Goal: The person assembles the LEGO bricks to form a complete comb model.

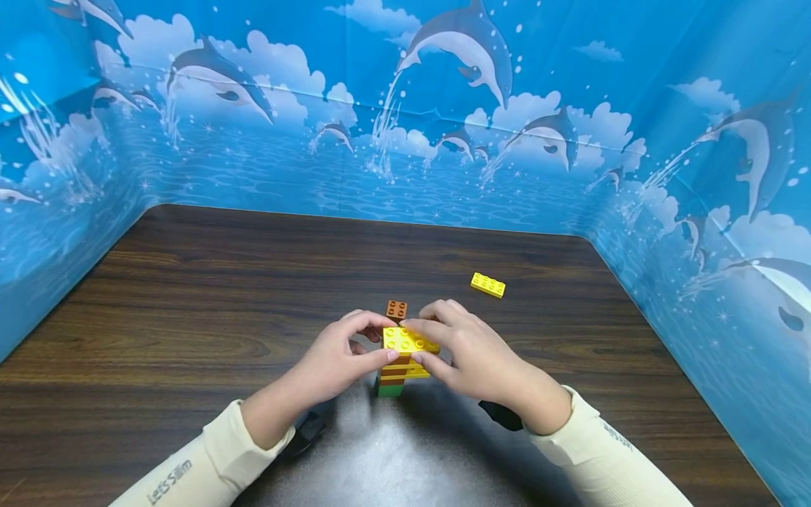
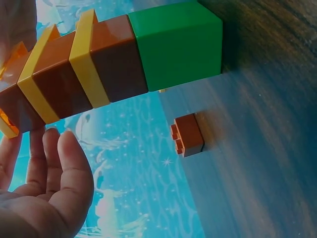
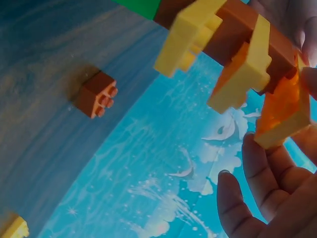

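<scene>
Brick tower [image 1: 392, 371] stands on the worktop [image 1: 222, 296], its top yellow brick [image 1: 399, 339] pinched between thumb and fingers by left hand [image 1: 338, 352] and right hand [image 1: 469, 348].

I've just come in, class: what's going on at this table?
A person's left hand and right hand pinch the top yellow brick of a tower. Below it, brown and yellow layers alternate above a green base brick. Whether the top piece is fully pressed down is hard to tell. A loose brown brick and a loose yellow brick lie apart on the table.
</scene>
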Demonstrator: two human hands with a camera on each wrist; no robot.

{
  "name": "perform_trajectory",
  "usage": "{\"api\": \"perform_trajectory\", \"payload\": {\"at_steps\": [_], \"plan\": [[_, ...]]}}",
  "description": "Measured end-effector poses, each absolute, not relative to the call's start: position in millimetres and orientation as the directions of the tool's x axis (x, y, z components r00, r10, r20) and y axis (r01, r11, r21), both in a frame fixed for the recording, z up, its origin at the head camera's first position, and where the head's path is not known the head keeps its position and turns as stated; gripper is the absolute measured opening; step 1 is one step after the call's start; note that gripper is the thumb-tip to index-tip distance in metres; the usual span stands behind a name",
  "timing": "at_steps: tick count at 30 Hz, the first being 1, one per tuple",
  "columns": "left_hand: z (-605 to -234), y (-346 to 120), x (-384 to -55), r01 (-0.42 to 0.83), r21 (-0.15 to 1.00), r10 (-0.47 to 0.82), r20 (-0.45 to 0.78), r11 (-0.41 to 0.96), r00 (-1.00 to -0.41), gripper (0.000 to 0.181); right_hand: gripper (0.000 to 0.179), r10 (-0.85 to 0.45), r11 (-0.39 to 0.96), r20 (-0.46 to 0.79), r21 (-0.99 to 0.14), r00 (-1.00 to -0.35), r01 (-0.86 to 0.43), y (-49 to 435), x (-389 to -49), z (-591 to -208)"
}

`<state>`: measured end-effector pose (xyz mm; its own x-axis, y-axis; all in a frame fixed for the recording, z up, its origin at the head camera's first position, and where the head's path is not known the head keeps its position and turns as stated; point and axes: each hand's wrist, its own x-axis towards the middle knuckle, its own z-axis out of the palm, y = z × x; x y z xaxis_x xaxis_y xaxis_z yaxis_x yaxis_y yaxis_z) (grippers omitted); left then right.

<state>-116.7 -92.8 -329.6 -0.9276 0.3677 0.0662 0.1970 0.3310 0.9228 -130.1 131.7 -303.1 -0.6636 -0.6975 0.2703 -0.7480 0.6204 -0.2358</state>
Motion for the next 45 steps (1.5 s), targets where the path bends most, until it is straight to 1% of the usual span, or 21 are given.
{"api": "perform_trajectory", "payload": {"at_steps": [3,7,14,30,40,45], "plan": [[-330,-92,-117,0.195,0.924,0.367,0.065,0.329,-0.928,0.033,0.042,-0.667,0.619,0.267,-0.321,-0.695,-0.717,133,-130,-306],[-331,-92,-117,0.201,0.924,0.370,0.072,0.324,-0.926,0.032,0.039,-0.647,0.612,0.279,-0.366,-0.710,-0.701,133,-129,-308],[-332,-93,-118,0.208,0.924,0.372,0.080,0.320,-0.925,0.031,0.037,-0.647,0.605,0.293,-0.365,-0.704,-0.707,132,-130,-309],[-333,-93,-120,0.199,0.927,0.379,0.068,0.318,-0.923,0.032,0.036,-0.627,0.609,0.302,-0.386,-0.718,-0.693,132,-131,-315],[-332,-94,-120,0.190,0.926,0.377,0.057,0.327,-0.925,0.033,0.036,-0.628,0.606,0.312,-0.379,-0.713,-0.699,131,-131,-317],[-333,-94,-120,0.180,0.926,0.392,0.038,0.333,-0.919,0.034,0.037,-0.633,0.612,0.315,-0.355,-0.707,-0.707,131,-129,-318]]}}
